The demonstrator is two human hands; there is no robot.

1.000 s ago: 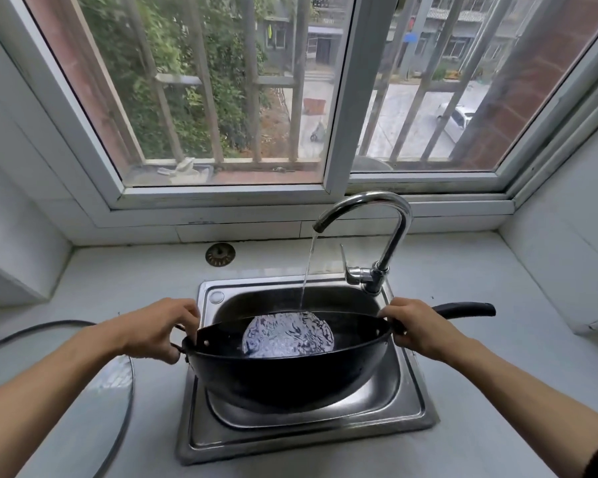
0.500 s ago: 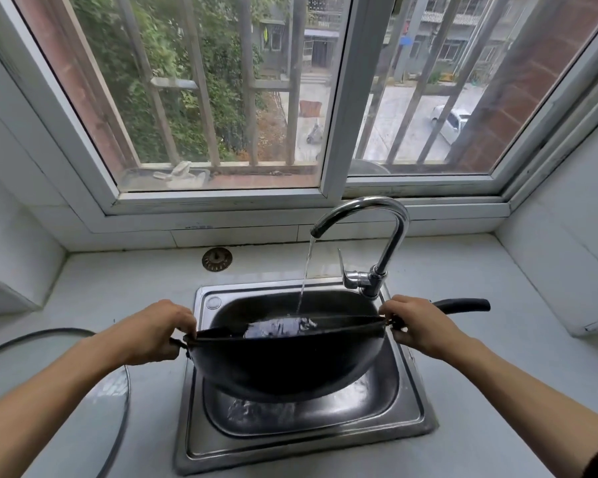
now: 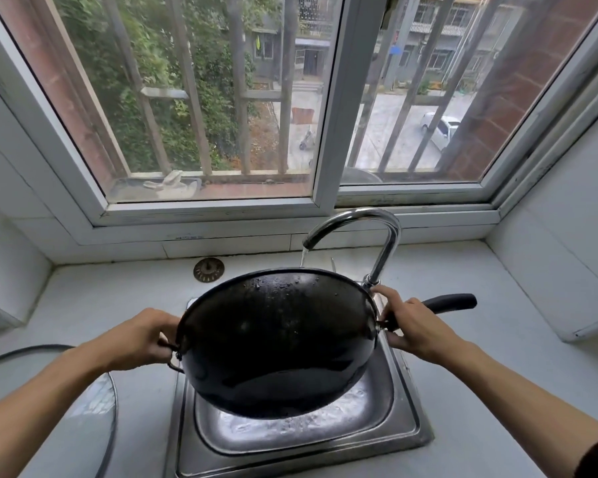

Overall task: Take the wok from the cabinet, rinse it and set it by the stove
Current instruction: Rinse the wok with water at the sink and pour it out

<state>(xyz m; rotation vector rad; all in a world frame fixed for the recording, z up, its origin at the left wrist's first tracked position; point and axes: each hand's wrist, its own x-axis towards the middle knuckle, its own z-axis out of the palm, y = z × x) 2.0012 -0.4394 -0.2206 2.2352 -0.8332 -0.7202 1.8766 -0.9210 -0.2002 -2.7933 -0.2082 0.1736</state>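
Note:
A black wok (image 3: 277, 343) hangs over the steel sink (image 3: 404, 426), tipped steeply away from me so its dark, wet underside faces the camera. My left hand (image 3: 142, 336) grips the small loop handle on its left side. My right hand (image 3: 415, 326) holds the long black handle (image 3: 453, 301) near where it joins the rim. Behind the wok's far rim the chrome faucet (image 3: 377, 236) runs a thin stream of water. Water pools in the sink basin below the wok. The wok's inside is hidden.
A glass lid (image 3: 94, 408) with a dark rim lies on the pale counter at the left. A round metal sink strainer (image 3: 208, 269) rests on the counter behind the sink. White tiled walls and a barred window enclose the back.
The wok went from level with water pooled inside to tipped away from me, rim toward the faucet; its water has spilled into the sink. Both hands kept their grip.

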